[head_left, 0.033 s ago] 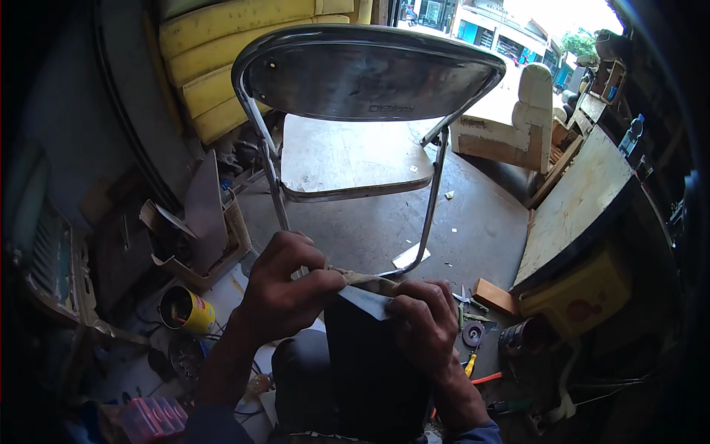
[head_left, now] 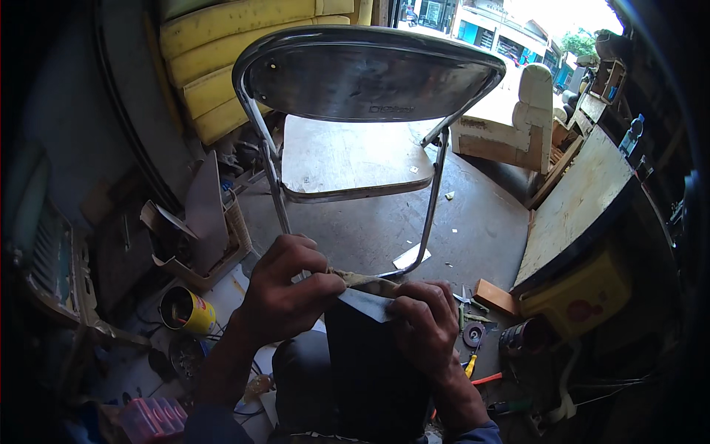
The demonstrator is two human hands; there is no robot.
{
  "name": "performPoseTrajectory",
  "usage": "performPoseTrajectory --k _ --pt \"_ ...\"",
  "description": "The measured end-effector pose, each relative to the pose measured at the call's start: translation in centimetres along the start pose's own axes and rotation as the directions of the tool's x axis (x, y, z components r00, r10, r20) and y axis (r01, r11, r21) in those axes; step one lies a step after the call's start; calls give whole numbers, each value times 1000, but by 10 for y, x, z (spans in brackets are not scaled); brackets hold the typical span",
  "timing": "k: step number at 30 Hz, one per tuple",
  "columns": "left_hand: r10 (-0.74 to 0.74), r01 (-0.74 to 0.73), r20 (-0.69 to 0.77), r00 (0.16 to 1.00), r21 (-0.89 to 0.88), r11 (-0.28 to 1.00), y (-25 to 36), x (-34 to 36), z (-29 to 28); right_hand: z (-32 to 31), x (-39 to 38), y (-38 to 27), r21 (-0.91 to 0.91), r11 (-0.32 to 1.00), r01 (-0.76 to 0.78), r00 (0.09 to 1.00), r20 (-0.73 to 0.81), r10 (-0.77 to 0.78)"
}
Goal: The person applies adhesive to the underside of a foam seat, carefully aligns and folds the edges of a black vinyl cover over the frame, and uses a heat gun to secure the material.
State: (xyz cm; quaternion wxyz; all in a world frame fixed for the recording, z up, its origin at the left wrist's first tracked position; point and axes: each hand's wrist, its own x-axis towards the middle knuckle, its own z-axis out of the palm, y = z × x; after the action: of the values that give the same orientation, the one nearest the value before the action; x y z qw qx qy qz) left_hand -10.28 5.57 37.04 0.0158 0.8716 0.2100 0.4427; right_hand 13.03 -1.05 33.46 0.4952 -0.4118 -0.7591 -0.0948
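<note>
A: Only the head view here. What's in the hands?

B: Left hand (head_left: 288, 287) and right hand (head_left: 429, 325) are both pinched closed, fingers curled. Left has one end of a thin crumpled beige strip (head_left: 367, 281), right has the far corner of a smooth pale-grey flap (head_left: 364, 303). Both stretch between the hands, above a dark lap, on the near side of a shiny metal-framed chair (head_left: 370, 74).

A: How far along?

B: Hard to say tbh. Strip and flap look gapped mid-span, so I'd guess that edge isn't finished. Neither hand's touching the chair.
</note>
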Motion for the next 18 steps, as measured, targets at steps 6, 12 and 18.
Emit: performPoseTrajectory --k 6,12,18 --pt "157 -143 -39 987 233 962 22 -37 -1 -3 -10 2 23 999 41 999 19 -42" --pt "59 -59 9 998 200 978 25 -52 -2 -6 -7 0 115 987 108 987 106 -121" --pt "-118 118 22 993 15 993 27 -26 -4 -5 -8 -1 98 991 91 992 84 -99"
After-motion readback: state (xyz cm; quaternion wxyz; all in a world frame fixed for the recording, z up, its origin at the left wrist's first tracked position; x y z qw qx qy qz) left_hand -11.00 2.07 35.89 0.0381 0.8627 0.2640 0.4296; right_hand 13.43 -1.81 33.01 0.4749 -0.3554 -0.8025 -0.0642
